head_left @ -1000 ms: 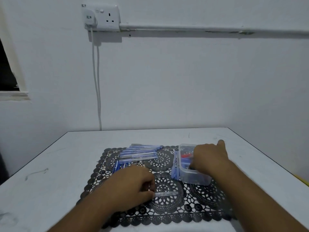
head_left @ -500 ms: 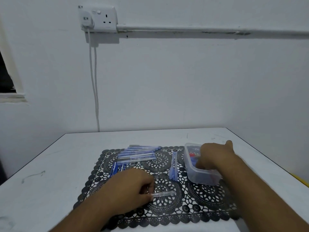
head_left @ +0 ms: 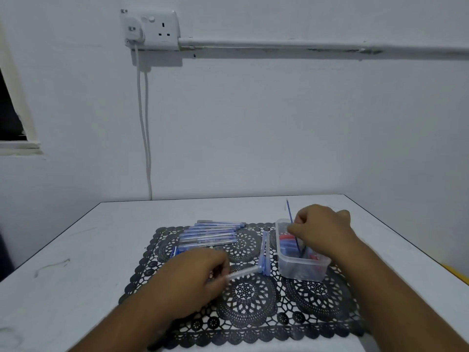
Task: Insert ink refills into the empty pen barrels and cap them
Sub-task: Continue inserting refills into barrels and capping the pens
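Right hand (head_left: 321, 228) hovers over the clear plastic tub (head_left: 302, 269), pinching a thin blue ink refill (head_left: 289, 214) upright. Left of the tub, left hand (head_left: 195, 278) grips what seems a clear pen barrel (head_left: 242, 272).

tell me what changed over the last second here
The right hand was reaching into the clear tub; now it has lifted, pinching a thin blue refill that stands partly out of the tub. The tub sits further right than a second ago. The left hand keeps its grip on the clear barrel; the pen row is unchanged.
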Motion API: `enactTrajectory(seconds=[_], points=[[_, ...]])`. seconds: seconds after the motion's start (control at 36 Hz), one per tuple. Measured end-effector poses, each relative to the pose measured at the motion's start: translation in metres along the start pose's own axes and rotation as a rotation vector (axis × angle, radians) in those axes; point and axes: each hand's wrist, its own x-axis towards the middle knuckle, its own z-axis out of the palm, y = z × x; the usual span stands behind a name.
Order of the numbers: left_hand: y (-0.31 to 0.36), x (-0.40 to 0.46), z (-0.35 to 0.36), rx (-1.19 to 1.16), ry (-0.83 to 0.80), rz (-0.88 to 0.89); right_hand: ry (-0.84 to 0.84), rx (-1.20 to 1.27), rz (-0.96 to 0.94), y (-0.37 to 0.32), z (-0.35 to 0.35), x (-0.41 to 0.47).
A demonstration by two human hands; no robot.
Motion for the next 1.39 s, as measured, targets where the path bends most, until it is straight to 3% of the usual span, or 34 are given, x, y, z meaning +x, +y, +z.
enactTrajectory(seconds=[0.08,0.19,0.39,0.56,0.67,0.89,1.06,1.22,1.39], points=[[-0.004,0.0,-0.002,-0.127,0.103,-0.037,0.16,0.426,-0.027,-0.007,-0.003,-0.009],[-0.005,-0.002,-0.005,-0.247,0.21,-0.021,0.162,0.999,-0.053,-0.024,-0.007,-0.027],[-0.006,-0.003,-0.009,-0.317,0.304,0.038,0.083,1.22,-0.076,-0.046,0.003,-0.038],[-0.018,-0.003,-0.01,-0.261,0.357,0.057,-0.003,1.279,-0.118,-0.053,0.004,-0.045],[-0.027,-0.002,-0.01,-0.219,0.426,0.056,-0.195,1.377,-0.097,-0.054,0.003,-0.046],[-0.04,-0.001,-0.015,-0.16,0.558,0.058,-0.325,1.316,-0.209,-0.054,0.006,-0.047],[-0.039,-0.001,-0.017,-0.157,0.589,0.071,-0.308,1.175,-0.286,-0.05,0.008,-0.046],[-0.041,-0.001,-0.02,-0.136,0.656,0.015,-0.189,1.003,-0.324,-0.048,0.008,-0.045],[-0.049,-0.002,-0.025,-0.112,0.693,-0.024,-0.054,0.98,-0.357,-0.044,-0.001,-0.044]])
